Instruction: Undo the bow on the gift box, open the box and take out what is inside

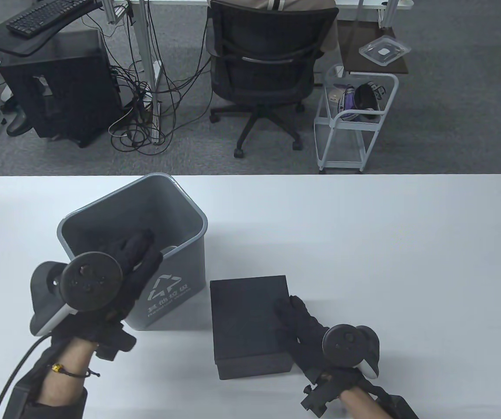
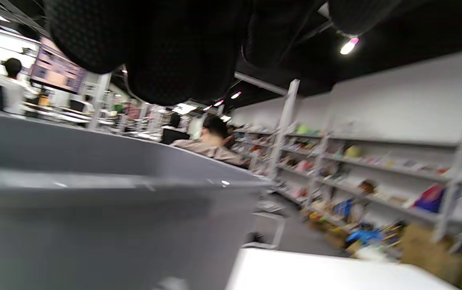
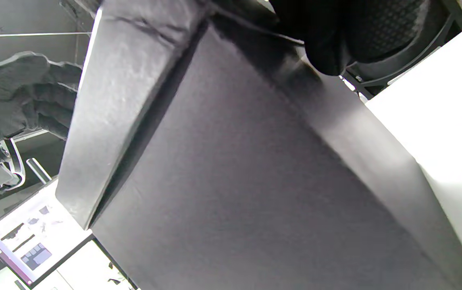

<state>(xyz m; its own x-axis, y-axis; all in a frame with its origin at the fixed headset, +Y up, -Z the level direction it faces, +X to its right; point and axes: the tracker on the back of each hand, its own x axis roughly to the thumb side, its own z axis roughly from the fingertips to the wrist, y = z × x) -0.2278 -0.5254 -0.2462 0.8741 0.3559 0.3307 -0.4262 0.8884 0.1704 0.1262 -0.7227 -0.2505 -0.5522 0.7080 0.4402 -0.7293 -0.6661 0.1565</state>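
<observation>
A black gift box (image 1: 246, 314) with its lid on stands on the white table (image 1: 363, 244), and no ribbon or bow shows on it. My right hand (image 1: 289, 315) holds its right edge, fingers over the lid. The right wrist view is filled by the box's dark wall (image 3: 235, 181), with one gloved fingertip (image 3: 327, 48) at its upper edge. My left hand (image 1: 139, 251) hovers over the mouth of a grey bin (image 1: 180, 270), fingers stretched out and holding nothing that I can see. In the left wrist view the fingertips (image 2: 166, 52) hang above the bin's rim (image 2: 94, 177).
Something pale (image 1: 169, 250) peeks out inside the bin, beside my left fingers. The bin stands just left of the box. Beyond the table's far edge are an office chair (image 1: 267, 65) and a white wire cart (image 1: 355, 118).
</observation>
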